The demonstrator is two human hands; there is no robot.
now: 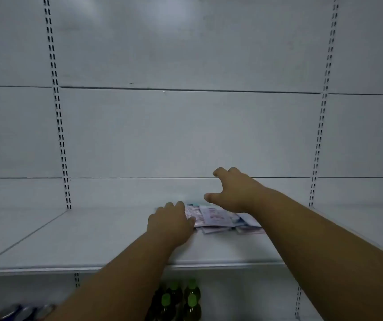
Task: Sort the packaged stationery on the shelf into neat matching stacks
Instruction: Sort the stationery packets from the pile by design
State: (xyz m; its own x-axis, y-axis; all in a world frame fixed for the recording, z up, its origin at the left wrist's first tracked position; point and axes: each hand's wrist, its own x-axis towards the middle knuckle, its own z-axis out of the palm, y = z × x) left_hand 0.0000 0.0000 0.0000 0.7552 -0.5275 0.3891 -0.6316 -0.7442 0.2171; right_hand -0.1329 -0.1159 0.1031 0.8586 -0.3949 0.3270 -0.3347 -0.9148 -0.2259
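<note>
Pale plastic packets (218,218) lie fanned on the shelf (88,239), at 12 o'clock from me. My left hand (169,224) presses flat on their 9 o'clock edge; my right hand (232,191) hovers above, grip spread and holding nothing. I reckon slick wrappers could slide sideways if I push unevenly.

Single head-worn camera, facing forward at a white shelf (93,239) and its back panel (185,130). Close range; both forearms enter from below.
</note>
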